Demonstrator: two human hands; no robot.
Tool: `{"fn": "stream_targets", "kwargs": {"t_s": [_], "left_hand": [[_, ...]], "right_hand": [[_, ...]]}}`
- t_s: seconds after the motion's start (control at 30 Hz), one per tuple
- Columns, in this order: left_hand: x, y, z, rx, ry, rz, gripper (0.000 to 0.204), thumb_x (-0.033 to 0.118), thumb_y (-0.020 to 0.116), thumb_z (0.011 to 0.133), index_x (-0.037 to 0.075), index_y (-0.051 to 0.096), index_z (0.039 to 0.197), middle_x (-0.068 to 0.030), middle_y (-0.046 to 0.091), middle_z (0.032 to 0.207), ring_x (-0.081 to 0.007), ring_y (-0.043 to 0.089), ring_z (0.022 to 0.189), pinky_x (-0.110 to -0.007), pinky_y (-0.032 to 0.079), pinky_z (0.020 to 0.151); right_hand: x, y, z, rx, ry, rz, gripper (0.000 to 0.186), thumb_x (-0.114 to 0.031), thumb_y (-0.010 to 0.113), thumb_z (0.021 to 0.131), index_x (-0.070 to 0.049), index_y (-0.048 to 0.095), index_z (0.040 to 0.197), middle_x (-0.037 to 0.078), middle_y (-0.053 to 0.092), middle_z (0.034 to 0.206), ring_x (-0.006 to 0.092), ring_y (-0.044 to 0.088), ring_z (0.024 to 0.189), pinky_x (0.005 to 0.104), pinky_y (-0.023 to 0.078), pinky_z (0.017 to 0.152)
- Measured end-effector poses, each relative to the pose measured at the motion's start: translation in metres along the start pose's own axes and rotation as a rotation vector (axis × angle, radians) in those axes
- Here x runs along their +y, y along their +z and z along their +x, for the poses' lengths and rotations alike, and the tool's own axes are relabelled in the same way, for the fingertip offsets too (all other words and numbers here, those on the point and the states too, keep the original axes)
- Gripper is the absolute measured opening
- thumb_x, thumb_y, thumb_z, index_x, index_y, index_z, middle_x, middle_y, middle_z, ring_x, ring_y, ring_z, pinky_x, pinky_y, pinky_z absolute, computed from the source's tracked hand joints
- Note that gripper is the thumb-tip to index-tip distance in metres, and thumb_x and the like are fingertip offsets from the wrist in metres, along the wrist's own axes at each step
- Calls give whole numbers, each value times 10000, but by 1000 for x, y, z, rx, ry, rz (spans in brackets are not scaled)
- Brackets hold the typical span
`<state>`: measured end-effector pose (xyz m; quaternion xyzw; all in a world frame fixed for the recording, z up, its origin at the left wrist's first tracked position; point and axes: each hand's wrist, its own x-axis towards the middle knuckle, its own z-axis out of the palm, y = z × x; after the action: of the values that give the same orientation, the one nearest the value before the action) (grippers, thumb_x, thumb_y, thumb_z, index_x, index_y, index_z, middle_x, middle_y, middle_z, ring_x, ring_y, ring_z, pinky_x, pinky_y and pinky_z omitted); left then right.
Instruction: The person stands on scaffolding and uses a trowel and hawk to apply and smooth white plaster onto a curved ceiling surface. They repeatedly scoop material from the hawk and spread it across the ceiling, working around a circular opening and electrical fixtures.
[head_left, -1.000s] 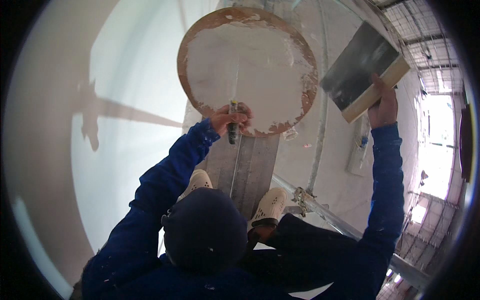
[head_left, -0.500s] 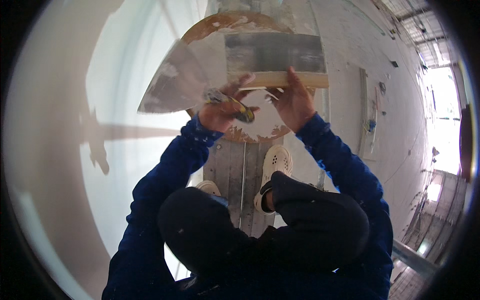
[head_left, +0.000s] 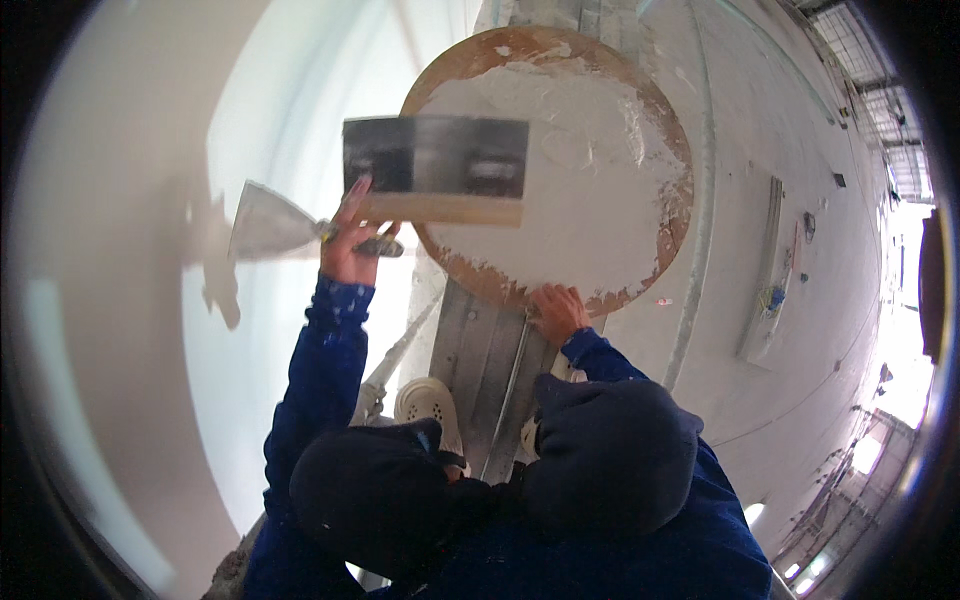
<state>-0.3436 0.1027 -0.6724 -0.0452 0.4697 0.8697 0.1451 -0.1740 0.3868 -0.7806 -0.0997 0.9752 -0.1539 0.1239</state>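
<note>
My left hand (head_left: 348, 250) is closed around two tools, left of the round board. One is a putty knife (head_left: 268, 224) with a flared blade and a dark handle marked with yellow, its blade pointing left. The other is a wide taping knife (head_left: 440, 155) with a dark metal blade and a pale wooden back edge, which overlaps the board's left side. The round brown board (head_left: 680, 215) carries a broad layer of white plaster (head_left: 560, 190). At its near rim, my right hand (head_left: 558, 312) grips the edge with curled fingers; the fingertips are partly hidden.
Below the board runs a grey metal plank (head_left: 470, 350), where my feet in pale clogs (head_left: 430, 405) rest. A white wall (head_left: 130, 250) curves along the left. Far below on the right, the floor (head_left: 760, 210) holds a long strip (head_left: 770, 270) and scattered items.
The wide taping knife has left my right hand and moved left into my left hand, alongside the putty knife. My right hand has come down to the board's near rim.
</note>
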Motion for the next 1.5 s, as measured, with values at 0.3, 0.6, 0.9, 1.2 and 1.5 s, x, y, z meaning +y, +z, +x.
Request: {"fn": "stream_targets", "kwargs": {"t_s": [0.3,0.6,0.9,1.2,1.5], "left_hand": [[-12,-35,-53,195,-118,58,704,59,488,569,111,403,1266,-67,333,1273,-259,373,1121,-434,393,900],[-42,-105,-217,126,-68,138,606,98,509,640,129,433,1240,-45,420,1198,-265,452,1051,-448,435,845],[-21,-82,-419,234,-12,170,461,300,407,881,138,337,1307,-49,517,1009,-139,513,802,-303,483,616],[-85,119,-394,15,-213,-108,588,67,421,667,114,425,1253,-58,433,1175,-196,462,961,-342,435,767],[-161,182,-335,-302,-513,-131,560,71,434,691,151,434,1245,-61,425,1149,-197,440,959,-363,469,759]], "right_hand": [[7,10,-6,147,-115,24,214,-110,529,705,-128,525,918,38,502,849,213,501,804,369,346,726],[13,56,9,329,-167,-158,304,-201,571,725,-125,520,1015,43,531,953,218,508,904,402,355,763],[-41,56,-32,430,128,-127,343,-233,516,801,-123,476,1123,76,545,1082,265,488,1036,463,331,896],[27,-40,-267,386,209,369,338,-295,605,760,-16,557,945,151,611,916,270,606,844,345,466,753],[69,-175,-486,320,602,406,239,-148,592,773,8,561,951,79,602,896,142,561,853,279,449,764]]}}
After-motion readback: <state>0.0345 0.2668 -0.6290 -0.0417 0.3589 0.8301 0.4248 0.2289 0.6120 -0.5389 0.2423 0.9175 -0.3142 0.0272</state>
